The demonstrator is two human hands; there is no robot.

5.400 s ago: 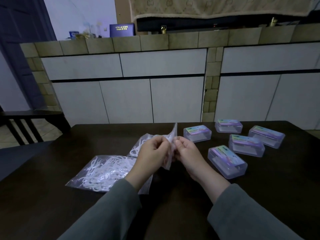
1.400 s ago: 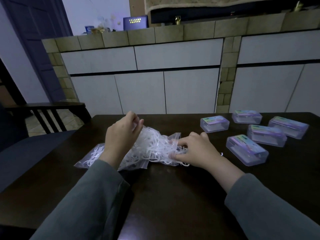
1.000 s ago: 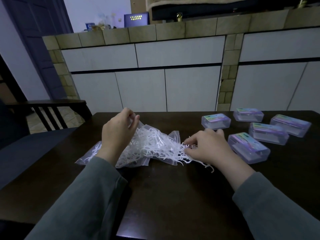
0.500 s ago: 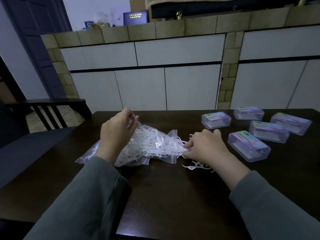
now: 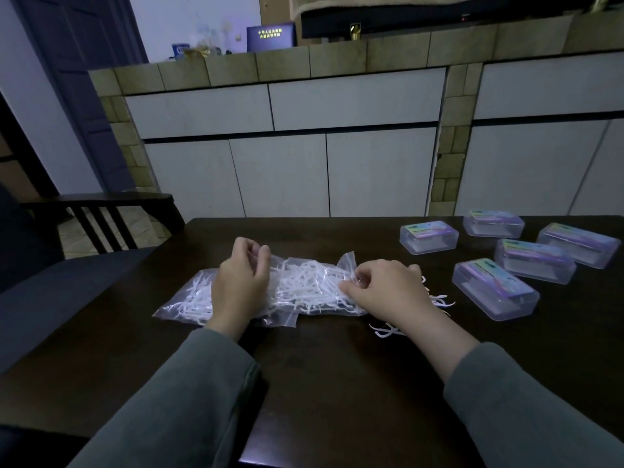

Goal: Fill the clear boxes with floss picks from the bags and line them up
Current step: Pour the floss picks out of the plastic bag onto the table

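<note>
Clear bag [image 5: 304, 288] of floss picks lies mid-desk [image 5: 337, 383]. Left hand [image 5: 241, 282] pinches its far edge; right hand [image 5: 388, 292] pinches its open end. Five closed boxes [image 5: 494, 288] sit near the desk's right edge.

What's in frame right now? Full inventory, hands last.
plastic bag: one, clear, lying on the table left of centre, mouth toward the right
floss picks: many, white, most inside the bag, a few loose by the right hand
clear boxes: five, clear with coloured labels, lids on, clustered at the table's right
table: one, dark wood
chair: one, dark wood, left of the table
cabinets: white doors under a tiled counter, behind the table
left hand: grips the bag's upper edge
right hand: pinches picks at the bag's mouth
</note>
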